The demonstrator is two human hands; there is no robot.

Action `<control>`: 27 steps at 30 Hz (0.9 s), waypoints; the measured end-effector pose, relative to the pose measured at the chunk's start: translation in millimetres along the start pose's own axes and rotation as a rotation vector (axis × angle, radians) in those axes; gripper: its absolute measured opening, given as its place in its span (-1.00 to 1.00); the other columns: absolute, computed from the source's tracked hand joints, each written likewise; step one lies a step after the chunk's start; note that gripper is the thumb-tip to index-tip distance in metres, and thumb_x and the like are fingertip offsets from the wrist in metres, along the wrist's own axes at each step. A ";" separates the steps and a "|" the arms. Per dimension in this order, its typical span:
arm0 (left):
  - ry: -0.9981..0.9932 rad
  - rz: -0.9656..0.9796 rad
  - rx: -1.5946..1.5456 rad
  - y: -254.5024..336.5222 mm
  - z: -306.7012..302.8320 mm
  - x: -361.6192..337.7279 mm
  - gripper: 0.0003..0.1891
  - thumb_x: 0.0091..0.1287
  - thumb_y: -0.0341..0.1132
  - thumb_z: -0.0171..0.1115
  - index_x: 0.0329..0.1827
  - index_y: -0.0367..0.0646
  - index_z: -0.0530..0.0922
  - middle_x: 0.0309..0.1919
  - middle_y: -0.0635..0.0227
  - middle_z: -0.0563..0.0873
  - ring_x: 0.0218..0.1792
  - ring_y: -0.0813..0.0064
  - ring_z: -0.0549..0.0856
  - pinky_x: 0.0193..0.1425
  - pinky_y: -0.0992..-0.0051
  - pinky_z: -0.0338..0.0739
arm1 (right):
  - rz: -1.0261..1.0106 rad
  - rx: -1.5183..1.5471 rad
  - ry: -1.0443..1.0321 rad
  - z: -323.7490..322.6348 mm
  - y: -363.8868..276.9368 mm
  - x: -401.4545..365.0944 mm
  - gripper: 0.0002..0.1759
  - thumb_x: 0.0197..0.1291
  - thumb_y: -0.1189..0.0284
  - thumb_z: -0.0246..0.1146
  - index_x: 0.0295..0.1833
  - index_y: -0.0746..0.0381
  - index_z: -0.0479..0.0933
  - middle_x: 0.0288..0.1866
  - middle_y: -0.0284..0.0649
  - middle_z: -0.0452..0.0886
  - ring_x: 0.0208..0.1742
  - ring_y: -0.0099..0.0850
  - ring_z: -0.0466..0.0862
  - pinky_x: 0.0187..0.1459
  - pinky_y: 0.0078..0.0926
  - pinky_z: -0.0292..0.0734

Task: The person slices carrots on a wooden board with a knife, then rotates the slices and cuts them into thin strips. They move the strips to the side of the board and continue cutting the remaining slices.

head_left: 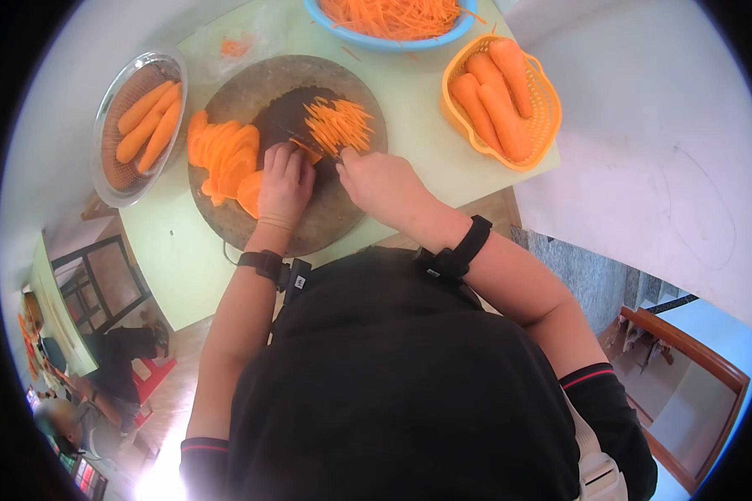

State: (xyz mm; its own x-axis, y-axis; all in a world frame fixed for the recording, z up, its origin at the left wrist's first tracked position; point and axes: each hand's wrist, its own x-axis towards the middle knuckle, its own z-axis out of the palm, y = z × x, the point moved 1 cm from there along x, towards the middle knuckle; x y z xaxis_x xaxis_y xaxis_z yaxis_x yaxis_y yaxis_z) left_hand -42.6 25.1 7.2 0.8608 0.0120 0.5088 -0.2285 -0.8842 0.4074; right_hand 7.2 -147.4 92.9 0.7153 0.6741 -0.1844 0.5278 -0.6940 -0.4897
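A round chopping board [326, 225] lies on the pale green table. My right hand [384, 185] is closed around the handle of a kitchen knife, whose wide dark blade [280, 117] lies across the board; the handle is mostly hidden by my fingers. With curled fingers, my left hand [286, 185] presses carrot slices [307, 151] against the board beside the blade. Overlapping carrot slices [226, 159] spread out to the left of that hand. Beyond the knife sits a pile of carrot strips [340, 125].
A blue basin [384, 42] of shredded carrot stands at the back. To the right, a yellow basket [546, 134] holds several whole carrots; an oval metal-rimmed basket [100, 159] at left holds more. A clear plastic bag [263, 33] lies behind the board. Another person [100, 417] is at lower left.
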 end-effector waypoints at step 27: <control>0.003 -0.013 -0.017 -1.4 0.5 -0.8 -0.77 0.10 -0.54 0.30 -0.16 -0.31 0.58 -0.10 0.12 0.62 0.01 0.09 0.59 0.11 0.24 0.55 | 0.117 0.137 0.062 11.5 8.2 14.1 -0.70 0.37 0.30 0.08 -0.18 0.36 0.51 -0.45 0.11 0.64 -0.35 0.09 0.68 -0.27 -0.03 0.60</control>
State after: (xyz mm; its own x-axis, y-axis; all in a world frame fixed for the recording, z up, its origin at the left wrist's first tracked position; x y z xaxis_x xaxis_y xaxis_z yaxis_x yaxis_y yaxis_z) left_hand -42.7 26.1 5.9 0.8625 0.0248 0.5055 -0.2251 -0.8759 0.4269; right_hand 16.3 -140.7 76.5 0.7972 0.5709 -0.1964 0.3748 -0.7229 -0.5805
